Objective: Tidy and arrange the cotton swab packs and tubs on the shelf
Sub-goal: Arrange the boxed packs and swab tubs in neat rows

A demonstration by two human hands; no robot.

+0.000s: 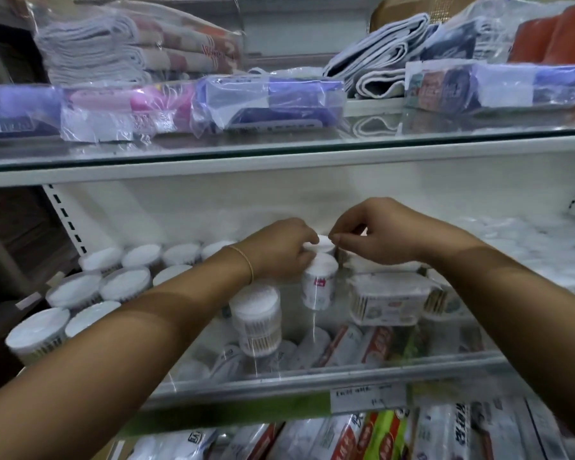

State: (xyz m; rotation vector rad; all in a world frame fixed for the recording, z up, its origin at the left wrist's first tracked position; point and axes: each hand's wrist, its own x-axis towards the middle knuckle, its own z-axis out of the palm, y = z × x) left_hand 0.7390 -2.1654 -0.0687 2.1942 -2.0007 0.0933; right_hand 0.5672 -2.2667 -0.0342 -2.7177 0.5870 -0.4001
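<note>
Both hands reach to the back of the glass middle shelf [312, 373]. My left hand [279, 249] grips a small white-lidded swab tub [322, 244] at the rear, and my right hand [375, 234] pinches that tub's lid edge from the right. Directly in front stands another small tub with a red label [319, 283]. A taller round tub of wooden swabs [256, 318] stands nearer the front. Several round tubs with white lids [97, 293] fill the shelf's left side. A rectangular swab box [387, 302] sits to the right.
The glass shelf above [279, 147] overhangs the hands and carries bagged packs and folded cloths. White bagged packs [525, 240] lie at the right rear. Toothpaste boxes [362, 429] show below through the glass. A slotted shelf upright [65, 217] stands at left.
</note>
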